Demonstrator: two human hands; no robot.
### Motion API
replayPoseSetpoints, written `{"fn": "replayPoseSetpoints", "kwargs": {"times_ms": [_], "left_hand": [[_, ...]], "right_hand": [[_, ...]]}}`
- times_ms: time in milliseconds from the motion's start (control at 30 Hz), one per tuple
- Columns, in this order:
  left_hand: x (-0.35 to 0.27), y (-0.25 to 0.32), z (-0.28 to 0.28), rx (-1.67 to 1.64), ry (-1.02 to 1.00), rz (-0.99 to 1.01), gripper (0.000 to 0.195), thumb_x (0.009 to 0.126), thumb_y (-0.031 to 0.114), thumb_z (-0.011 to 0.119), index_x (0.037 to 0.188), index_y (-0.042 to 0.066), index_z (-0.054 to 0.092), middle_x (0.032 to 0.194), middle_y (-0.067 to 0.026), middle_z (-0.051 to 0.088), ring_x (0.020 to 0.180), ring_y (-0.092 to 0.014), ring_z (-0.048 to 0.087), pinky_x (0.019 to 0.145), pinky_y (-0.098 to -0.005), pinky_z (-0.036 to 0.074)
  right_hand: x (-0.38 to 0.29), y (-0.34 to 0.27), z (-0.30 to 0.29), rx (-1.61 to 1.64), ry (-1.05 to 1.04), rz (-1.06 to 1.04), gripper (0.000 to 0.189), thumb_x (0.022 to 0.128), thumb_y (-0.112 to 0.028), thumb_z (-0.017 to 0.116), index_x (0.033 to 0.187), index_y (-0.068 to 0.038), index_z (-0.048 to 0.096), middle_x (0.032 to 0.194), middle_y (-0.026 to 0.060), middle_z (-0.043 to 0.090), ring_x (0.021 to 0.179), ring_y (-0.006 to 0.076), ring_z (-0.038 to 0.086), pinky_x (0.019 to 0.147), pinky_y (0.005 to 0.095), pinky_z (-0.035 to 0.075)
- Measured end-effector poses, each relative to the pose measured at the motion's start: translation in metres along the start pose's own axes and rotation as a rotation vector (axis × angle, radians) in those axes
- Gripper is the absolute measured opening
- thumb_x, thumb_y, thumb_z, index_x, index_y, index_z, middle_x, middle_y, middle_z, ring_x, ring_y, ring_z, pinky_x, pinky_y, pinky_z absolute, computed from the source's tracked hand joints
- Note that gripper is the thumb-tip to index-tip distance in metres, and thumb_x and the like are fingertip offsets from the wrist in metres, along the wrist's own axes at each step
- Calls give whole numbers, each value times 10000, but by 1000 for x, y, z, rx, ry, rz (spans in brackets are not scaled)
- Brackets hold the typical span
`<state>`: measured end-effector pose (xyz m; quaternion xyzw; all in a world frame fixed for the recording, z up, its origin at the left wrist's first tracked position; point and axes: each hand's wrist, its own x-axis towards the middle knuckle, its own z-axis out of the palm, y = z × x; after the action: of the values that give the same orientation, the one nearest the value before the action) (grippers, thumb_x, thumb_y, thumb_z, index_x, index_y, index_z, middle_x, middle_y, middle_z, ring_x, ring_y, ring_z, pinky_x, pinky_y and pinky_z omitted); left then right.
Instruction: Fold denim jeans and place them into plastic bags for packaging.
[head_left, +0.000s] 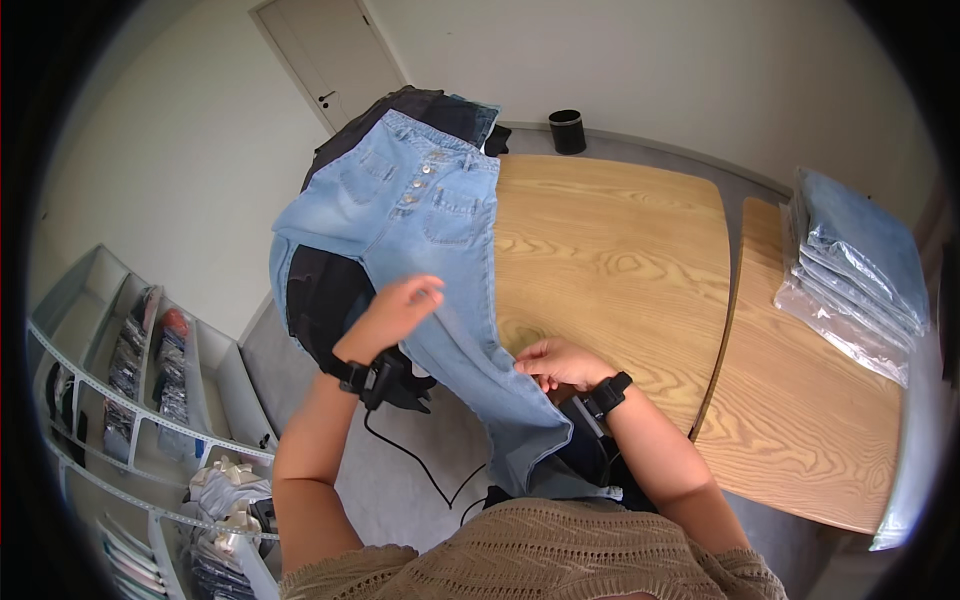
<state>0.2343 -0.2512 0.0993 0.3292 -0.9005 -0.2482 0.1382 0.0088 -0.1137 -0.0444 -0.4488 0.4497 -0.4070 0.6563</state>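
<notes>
A pair of light blue jeans (457, 270) with a buttoned fly lies front up, its waistband at the far end. One leg runs towards me and hangs over the table's near edge; the other drapes over the left side. Under it are dark folded garments (322, 289). My left hand (401, 311) is over the near leg, fingers slightly curled and holding nothing visible; whether it touches the denim is unclear. My right hand (559, 364) pinches that leg's outer seam at the table's edge. Both wrists wear black straps with devices.
The wooden table (615, 247) stands before me, with a second wooden table (802, 390) at right bearing bagged folded jeans (855, 262). White shelving (217, 375) with packed clothes stands at left. A black bin (567, 133) is by the wall. A black cable (412, 457) hangs below my left wrist.
</notes>
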Motion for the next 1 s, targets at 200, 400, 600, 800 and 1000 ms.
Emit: {"fn": "replayPoseSetpoints", "kwargs": {"times_ms": [200, 400, 600, 800, 1000], "left_hand": [[27, -183, -40, 278, 389, -649, 642, 803, 421, 662, 1098, -136, 541, 1042, -316, 587, 1024, -406, 565, 889, -421, 454], [33, -207, -6, -108, 394, -624, 390, 837, 247, 639, 981, -113, 585, 917, -202, 648, 821, -292, 631, 748, -352, 481], [27, -124, -2, -272, 162, -488, 224, 816, 133, 617, 743, -73, 569, 699, -76, 575, 627, -159, 499, 597, -326, 418], [-33, -36, 38, -64, -155, -188, 377, 826, 216, 645, 630, -31, 440, 547, -86, 394, 530, -140, 360, 498, -349, 347], [-73, 37, 80, -162, -564, -8, 407, 911, 292, 588, 643, 9, 471, 590, 2, 428, 595, -90, 402, 534, -288, 367]], "right_hand": [[1, -3, 6, -21, -73, 14, 369, 856, -265, 680, 1077, 23, 612, 663, 12, 570, 499, 78, 490, 462, 217, 408], [5, 2, 2, 81, -82, 0, 336, 849, -195, 685, 1102, 6, 595, 754, 2, 585, 551, 69, 488, 493, 208, 415], [-1, -9, -16, 80, 51, -1, 345, 860, -136, 654, 1156, 6, 548, 805, 15, 593, 563, 70, 527, 484, 187, 435], [-11, -20, -40, 364, 340, -39, 574, 859, -81, 627, 1338, 8, 325, 888, 78, 593, 600, 100, 602, 479, 183, 498], [-11, -21, -35, 220, 387, -27, 625, 830, -47, 655, 1338, 11, 296, 826, 71, 591, 509, 113, 581, 416, 194, 469]]}}
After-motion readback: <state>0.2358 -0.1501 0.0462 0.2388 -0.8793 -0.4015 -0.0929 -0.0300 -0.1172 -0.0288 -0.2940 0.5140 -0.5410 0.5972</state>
